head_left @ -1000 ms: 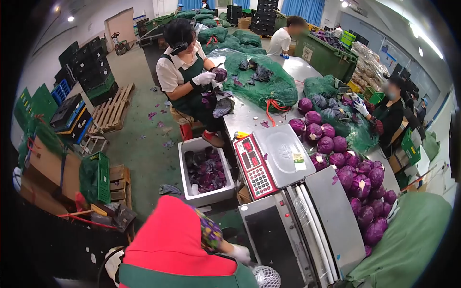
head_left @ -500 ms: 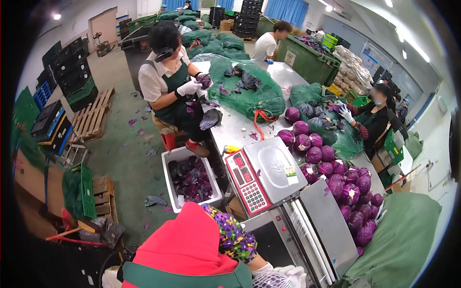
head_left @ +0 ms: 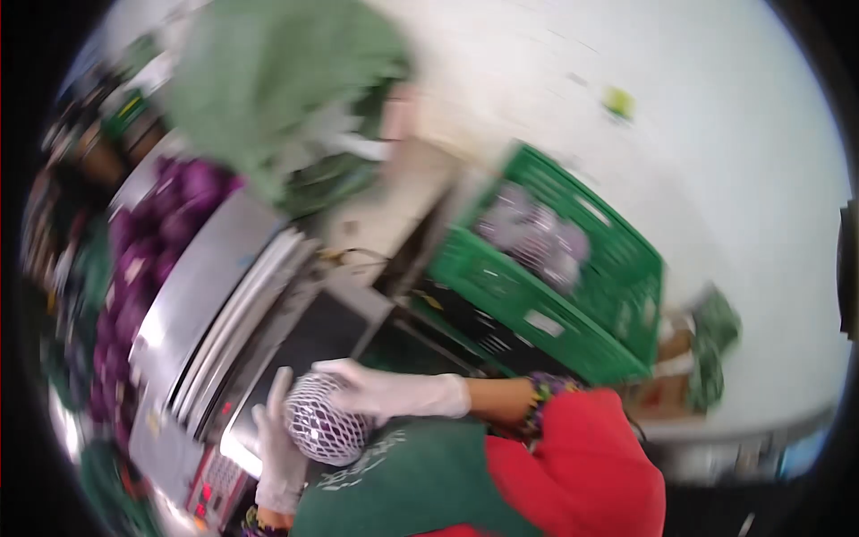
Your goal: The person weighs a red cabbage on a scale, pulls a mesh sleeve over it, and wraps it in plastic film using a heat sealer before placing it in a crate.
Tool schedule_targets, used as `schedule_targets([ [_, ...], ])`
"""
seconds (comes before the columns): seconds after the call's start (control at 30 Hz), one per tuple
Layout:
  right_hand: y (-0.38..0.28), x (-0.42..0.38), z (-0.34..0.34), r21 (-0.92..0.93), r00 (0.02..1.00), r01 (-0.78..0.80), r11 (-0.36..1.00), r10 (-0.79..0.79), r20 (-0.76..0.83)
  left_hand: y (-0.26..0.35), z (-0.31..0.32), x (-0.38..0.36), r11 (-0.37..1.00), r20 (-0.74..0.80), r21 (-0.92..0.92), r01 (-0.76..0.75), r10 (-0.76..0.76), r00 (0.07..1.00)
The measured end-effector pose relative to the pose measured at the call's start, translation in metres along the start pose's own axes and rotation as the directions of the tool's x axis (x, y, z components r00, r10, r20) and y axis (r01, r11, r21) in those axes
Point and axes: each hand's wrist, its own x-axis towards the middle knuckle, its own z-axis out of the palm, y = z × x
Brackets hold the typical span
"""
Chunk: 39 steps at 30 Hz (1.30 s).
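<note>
A purple cabbage (head_left: 327, 428) in a white foam net is held between my gloved hands, close in front of my green apron. My right hand (head_left: 380, 392) is wrapped over its upper right side. On the other side, my left hand (head_left: 283, 452) rests against the cabbage with some fingers stretched upward. Below and beyond the hands is the wrapping machine (head_left: 259, 327), its dark flat plate and pale rollers blurred by motion. Part of the red and white scale (head_left: 215, 483) shows at the lower left.
A green crate (head_left: 546, 304) with several wrapped cabbages (head_left: 532, 234) stands by the white wall. Purple cabbages (head_left: 134, 277) are piled left of the machine. A green cloth (head_left: 286, 80) hangs at the top left. A cardboard box (head_left: 667, 389) lies right of the crate.
My view has swung to the right, away from the table and co-workers, toward the crate by the wall. The netted cabbage and both my hands now show fully.
</note>
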Motion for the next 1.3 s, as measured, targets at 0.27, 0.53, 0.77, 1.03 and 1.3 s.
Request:
schedule_targets([
  [0.27, 0.019, -0.146, -0.144, -0.082, 0.589, 0.721, 0.688, -0.671, -0.45, -0.018, 0.164, 0.096, 0.898, 0.397, 0.439, 0.027, -0.221, 0.891],
  [0.53, 0.118, -0.283, -0.288, 0.618, 0.547, 0.284, 0.733, 0.405, -0.732, -0.057, 0.162, 0.135, 0.851, 0.147, 0.514, 0.105, -0.207, 0.967],
  [0.77, 0.151, -0.234, -0.296, -0.501, 0.722, -0.558, 0.662, 0.088, -0.686, -0.039, 0.124, 0.105, 0.84, -0.05, 0.521, 0.15, -0.146, 0.988],
  [1.03, 0.073, -0.139, -0.318, -0.78, 0.465, -0.521, 0.346, -0.651, -0.599, 0.033, -0.008, 0.059, 0.759, -0.197, 0.631, -0.159, 0.356, 0.914],
  [1.3, -0.056, -0.004, -0.186, -0.906, 0.46, -0.236, 0.352, -0.781, -0.423, 0.228, -0.221, 0.129, -0.029, 0.002, 0.998, 0.047, 0.869, 0.495],
])
